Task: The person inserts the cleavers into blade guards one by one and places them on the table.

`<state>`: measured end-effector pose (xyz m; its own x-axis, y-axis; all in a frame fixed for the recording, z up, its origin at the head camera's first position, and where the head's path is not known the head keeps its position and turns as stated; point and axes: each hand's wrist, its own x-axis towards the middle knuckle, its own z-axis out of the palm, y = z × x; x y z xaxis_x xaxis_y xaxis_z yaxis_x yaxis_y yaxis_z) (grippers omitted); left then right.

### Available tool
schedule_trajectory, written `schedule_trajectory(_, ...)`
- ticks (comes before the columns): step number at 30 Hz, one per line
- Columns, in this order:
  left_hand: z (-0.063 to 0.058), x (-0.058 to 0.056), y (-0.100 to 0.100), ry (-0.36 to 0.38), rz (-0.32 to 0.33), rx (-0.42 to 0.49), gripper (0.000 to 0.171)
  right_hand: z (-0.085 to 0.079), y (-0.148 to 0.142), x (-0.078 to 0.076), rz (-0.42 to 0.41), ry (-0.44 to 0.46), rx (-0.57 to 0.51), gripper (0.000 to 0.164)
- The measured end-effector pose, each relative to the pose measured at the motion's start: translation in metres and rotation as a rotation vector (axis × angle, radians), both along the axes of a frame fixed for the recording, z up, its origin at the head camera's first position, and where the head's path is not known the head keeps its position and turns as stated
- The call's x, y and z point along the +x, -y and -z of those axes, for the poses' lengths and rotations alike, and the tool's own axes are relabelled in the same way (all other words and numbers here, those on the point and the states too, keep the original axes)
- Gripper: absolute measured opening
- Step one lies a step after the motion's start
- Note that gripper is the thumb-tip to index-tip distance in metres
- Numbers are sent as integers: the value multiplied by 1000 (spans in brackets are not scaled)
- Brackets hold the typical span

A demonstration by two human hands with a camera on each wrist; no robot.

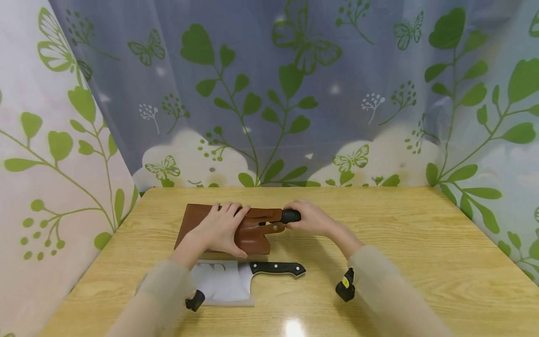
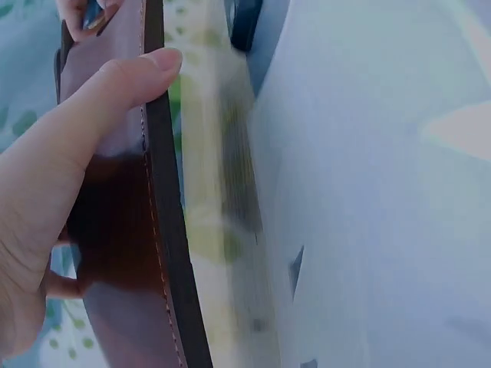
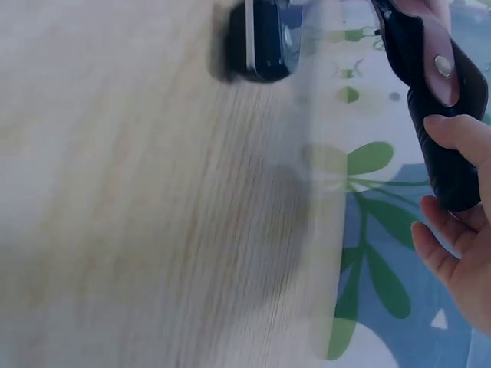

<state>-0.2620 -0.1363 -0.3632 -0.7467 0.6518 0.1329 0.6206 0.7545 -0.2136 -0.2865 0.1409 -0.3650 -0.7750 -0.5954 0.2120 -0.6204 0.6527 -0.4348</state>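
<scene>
A brown leather knife sheath (image 1: 253,239) with a stitched edge lies across the table in the head view. My left hand (image 1: 221,228) grips it across its width, fingers at the far side and thumb (image 2: 157,73) on the near edge. From the sheath's right end sticks a black knife handle (image 1: 290,216), held by my right hand (image 1: 312,219). The blade of that knife is hidden inside the leather. A snap strap (image 3: 439,65) lies against the handle in the right wrist view. Nearer to me is a cleaver (image 1: 225,283) with a riveted black handle (image 1: 275,268), lying flat.
The wooden table (image 1: 400,234) ends at a patterned curtain (image 1: 261,117) behind and at the sides. The cleaver lies just in front of the sheath, partly under my left sleeve. A black wrist camera (image 1: 345,286) hangs at my right cuff.
</scene>
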Motion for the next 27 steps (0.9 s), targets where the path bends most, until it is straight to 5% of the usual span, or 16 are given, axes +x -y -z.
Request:
schedule_trajectory(15, 17, -29, 8, 213, -75, -37, 115, 16, 25, -27, 13, -22, 169, 33)
schedule_trajectory(27, 29, -29, 5, 367, -137, -76, 115, 32, 30, -26, 49, 28, 330, 36)
